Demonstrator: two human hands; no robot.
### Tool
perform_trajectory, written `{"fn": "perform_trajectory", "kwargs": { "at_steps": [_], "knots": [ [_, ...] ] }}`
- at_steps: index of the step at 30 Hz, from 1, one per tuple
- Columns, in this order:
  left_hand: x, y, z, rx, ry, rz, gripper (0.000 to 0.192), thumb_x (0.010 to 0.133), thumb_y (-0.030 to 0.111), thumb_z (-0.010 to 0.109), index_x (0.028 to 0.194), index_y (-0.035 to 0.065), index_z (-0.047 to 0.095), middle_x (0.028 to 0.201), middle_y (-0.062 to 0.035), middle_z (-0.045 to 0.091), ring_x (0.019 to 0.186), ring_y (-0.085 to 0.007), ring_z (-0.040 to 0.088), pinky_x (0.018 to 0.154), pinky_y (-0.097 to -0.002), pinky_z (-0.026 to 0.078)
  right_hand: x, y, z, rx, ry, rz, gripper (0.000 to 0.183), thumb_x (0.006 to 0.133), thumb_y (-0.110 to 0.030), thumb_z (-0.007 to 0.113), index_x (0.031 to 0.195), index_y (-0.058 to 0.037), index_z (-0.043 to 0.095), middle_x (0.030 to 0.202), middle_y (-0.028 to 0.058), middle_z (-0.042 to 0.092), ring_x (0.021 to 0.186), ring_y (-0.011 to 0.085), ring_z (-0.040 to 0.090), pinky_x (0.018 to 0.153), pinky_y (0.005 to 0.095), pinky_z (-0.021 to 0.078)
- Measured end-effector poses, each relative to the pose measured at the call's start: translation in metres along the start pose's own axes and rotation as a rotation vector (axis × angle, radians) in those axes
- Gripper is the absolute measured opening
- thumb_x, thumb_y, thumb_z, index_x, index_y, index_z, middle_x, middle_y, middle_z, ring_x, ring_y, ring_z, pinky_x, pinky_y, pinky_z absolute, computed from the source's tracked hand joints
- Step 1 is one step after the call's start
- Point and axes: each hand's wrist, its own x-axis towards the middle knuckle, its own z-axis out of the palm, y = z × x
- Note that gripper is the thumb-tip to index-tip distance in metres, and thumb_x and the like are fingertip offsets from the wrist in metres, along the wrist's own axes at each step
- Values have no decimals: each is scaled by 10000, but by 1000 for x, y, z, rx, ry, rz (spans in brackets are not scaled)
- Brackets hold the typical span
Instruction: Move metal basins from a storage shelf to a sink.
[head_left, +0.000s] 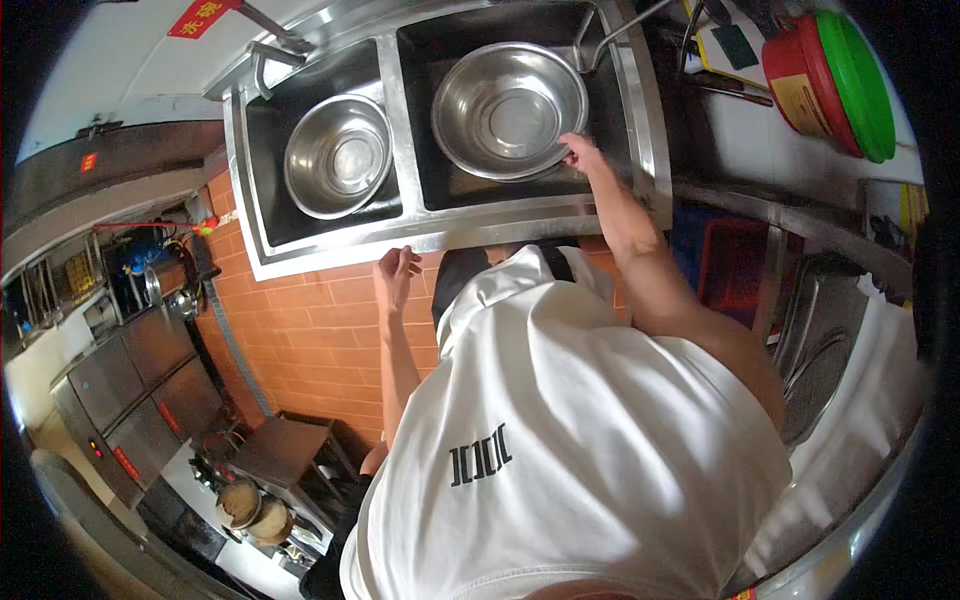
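A double-basin stainless steel sink (480, 232) stands before me. In its right basin a large metal bowl (457, 135) rests, and my right hand (582, 153) has its fingers on the bowl's near right rim. The left basin holds a smaller metal bowl (306, 165), tilted a little. My left hand (397, 271) hangs just outside the sink's near edge, fingers loosely curled, with nothing visible in it. Both bowls look shiny inside, and I see no food in them.
A faucet (276, 60) reaches over the left basin's back corner; a bent metal pipe (622, 34) is at the right basin. Red and green plastic tubs (806, 86) stand on the right counter. Behind at left are a low metal table (281, 450) and steel cabinets (142, 375).
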Motion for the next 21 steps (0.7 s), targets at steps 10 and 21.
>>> {"fn": "perform_trajectory", "kwargs": {
  "at_steps": [10,21],
  "knots": [
    [26,10,27,-18,-126,127,375,910,307,484,740,-4,603,681,-68,632,554,-115,584,513,-245,435,-64,-33,-8,41,123,-194,118,640,-103,602,701,-23,540,621,63,485,412,145,417,342,259,308],
    [105,39,11,-98,-243,-27,561,825,441,563,1035,-79,562,866,-144,624,682,-180,637,516,-275,498,-230,-13,-10,94,221,-345,162,601,-112,629,732,-94,534,659,-7,458,542,96,412,398,226,270]
  ]
}}
